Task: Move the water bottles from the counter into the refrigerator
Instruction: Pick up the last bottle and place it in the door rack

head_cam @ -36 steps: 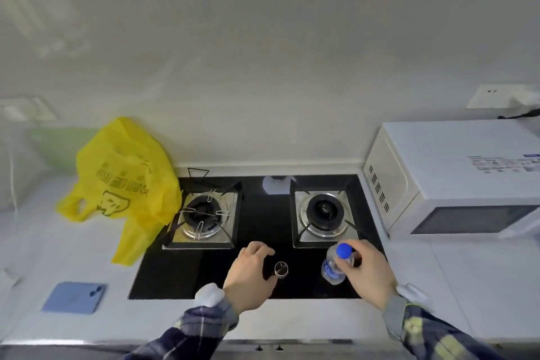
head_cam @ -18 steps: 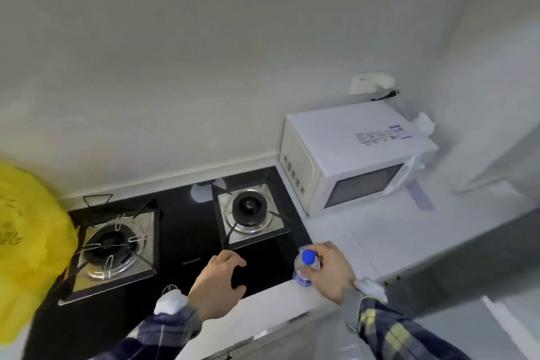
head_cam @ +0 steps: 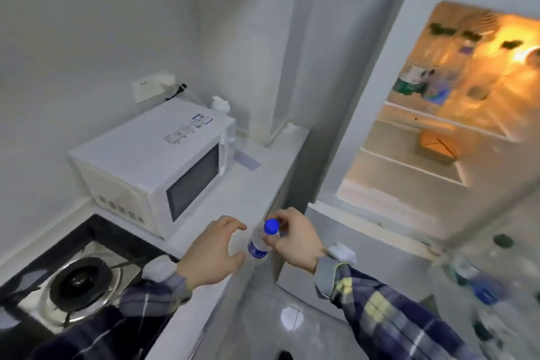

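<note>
Gripping the water bottle (head_cam: 261, 240) by its neck, just under the blue cap (head_cam: 271, 226), the right hand (head_cam: 295, 238) pinches it between fingers and thumb and carries it in the air past the edge of the table (head_cam: 230, 193), above the floor and in front of the refrigerator (head_cam: 415, 131). Beside the bottle but apart from it, the left hand (head_cam: 213, 251) hovers with its fingers loosely curled, holding nothing. To the right, the refrigerator stands with its door open and its inside lit, shelves in plain view; blurred shapes on the top shelf look like bottles, though that cannot be confirmed. On the table sit a white microwave (head_cam: 155, 166) and, at lower left, a gas stove (head_cam: 76, 280); no other water bottle shows on the visible stretch of table. By this showing, the bottle in hand is off the table and on its way, with its placing on a shelf still to be done, and whether more bottles wait out of view cannot be told.
</note>
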{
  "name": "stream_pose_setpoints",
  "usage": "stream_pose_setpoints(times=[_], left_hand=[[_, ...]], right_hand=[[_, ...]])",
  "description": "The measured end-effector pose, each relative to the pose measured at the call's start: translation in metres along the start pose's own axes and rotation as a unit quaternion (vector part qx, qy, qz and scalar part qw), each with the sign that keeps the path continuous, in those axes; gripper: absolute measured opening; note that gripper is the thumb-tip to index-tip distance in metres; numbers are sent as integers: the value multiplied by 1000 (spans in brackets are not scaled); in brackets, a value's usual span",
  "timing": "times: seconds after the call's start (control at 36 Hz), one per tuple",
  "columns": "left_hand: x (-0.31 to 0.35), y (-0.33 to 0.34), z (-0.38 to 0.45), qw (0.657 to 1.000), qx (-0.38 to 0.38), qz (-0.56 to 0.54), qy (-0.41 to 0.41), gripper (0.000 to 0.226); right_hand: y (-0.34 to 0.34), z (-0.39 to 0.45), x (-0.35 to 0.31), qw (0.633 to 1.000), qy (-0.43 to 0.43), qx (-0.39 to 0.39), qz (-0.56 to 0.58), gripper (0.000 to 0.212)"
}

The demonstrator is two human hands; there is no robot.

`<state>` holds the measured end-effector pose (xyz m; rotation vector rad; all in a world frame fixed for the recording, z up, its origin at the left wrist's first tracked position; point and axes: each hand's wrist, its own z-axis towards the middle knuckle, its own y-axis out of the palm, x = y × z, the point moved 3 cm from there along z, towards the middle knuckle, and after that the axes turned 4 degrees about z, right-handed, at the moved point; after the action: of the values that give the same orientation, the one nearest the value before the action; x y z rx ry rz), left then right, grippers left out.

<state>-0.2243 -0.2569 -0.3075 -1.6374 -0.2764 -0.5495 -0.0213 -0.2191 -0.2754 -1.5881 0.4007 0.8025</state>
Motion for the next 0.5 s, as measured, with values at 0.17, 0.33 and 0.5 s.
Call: stream_pose_setpoints(times=[0.17, 0.33, 0.5], left_hand=[[74, -4, 45, 993, -31, 1, 112, 62], [136, 4, 67, 979, -59, 2, 195, 65], [182, 13, 80, 964, -77, -29, 255, 62]], right_hand=[[-74, -34, 17, 994, 55, 99, 4, 26], [-136, -69, 22, 981, 80, 176, 14, 23], [-181, -90, 21, 974, 88, 207, 5, 26]])
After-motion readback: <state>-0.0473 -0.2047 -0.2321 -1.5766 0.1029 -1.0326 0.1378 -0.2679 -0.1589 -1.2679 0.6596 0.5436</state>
